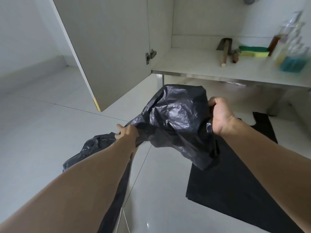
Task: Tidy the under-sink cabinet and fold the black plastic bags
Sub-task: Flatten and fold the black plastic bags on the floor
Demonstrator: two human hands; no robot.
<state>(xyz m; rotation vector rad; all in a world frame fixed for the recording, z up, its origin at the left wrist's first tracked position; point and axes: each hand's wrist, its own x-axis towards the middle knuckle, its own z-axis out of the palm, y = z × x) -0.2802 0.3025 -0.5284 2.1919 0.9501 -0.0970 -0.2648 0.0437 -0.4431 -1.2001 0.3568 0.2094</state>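
Head view, the only one: a crumpled black bag (175, 118) is held up mid-frame, above the white floor tiles (42, 132). The left hand (127, 131) is seen at centre-left, fingers curled round the bag's lower left edge, which is bunched into a pinch. The right hand (220, 115) is at centre-right, closed in a fist over the bag's right side, thumb end up. So both hands are gripping the same bag, which is stretched loosely between them and puffed up in the middle.

A second bag (87, 148), also crumpled, is lying on the floor at lower left, partly hidden under the left forearm. A flat bag (223, 187) is spread out on the tiles at lower right, under the right forearm, smoothed flat with a handle cut-out showing near its top.

The cabinet (193, 64) fills the upper right, its door (107, 47) swung open across the upper middle, hinge visible. On the cabinet floor, a scraper (225, 47) with a wooden handle is laid next to a green-and-yellow sponge (254, 51). Further right some clear bottles (291, 54) are seen, one with blue liquid, badly blurred. No labels or writing can be read anywhere, tbh.
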